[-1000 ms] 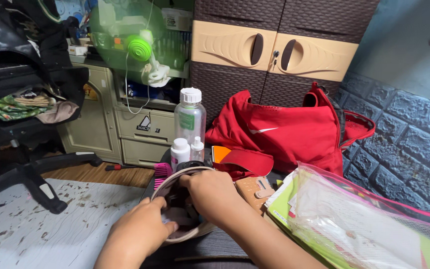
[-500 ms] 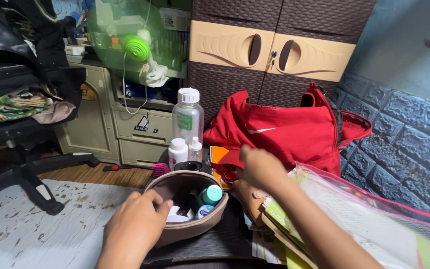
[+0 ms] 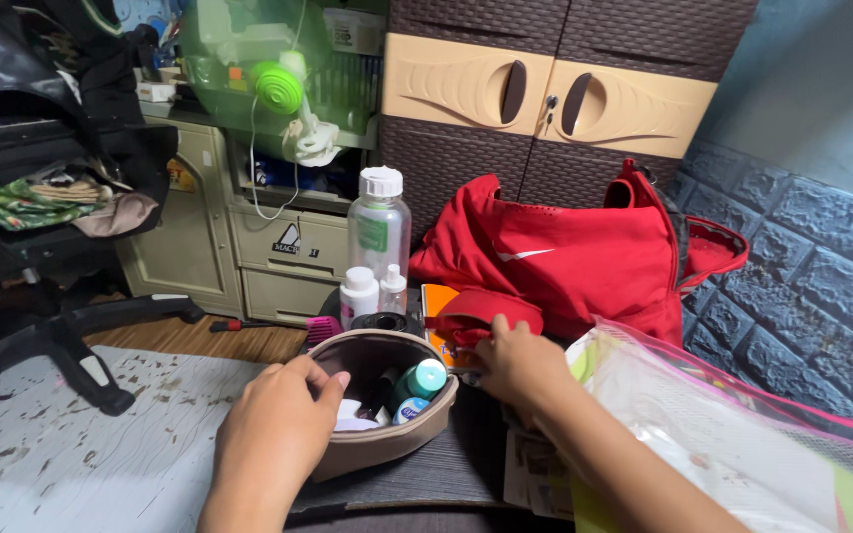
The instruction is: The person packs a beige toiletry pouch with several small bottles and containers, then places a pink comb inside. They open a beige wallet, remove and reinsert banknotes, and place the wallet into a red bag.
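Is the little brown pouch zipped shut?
No, the brown pouch gapes open, showing a teal-capped bottle inside while the left hand grips its rim.

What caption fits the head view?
Left hand holds an open pouch; right hand reaches beside a red bag.

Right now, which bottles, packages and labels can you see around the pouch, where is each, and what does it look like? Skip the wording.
Tall clear bottle: behind the tan pouch, white cap, green label.
Small white bottle: at its foot, left side, white cap.
Small dropper bottle: right of that, pale, pointed cap.
Teal-capped bottle: inside the pouch.
Clear zip bag: right, pink edging, papers inside.
Sticker: drawer front behind, black and white.
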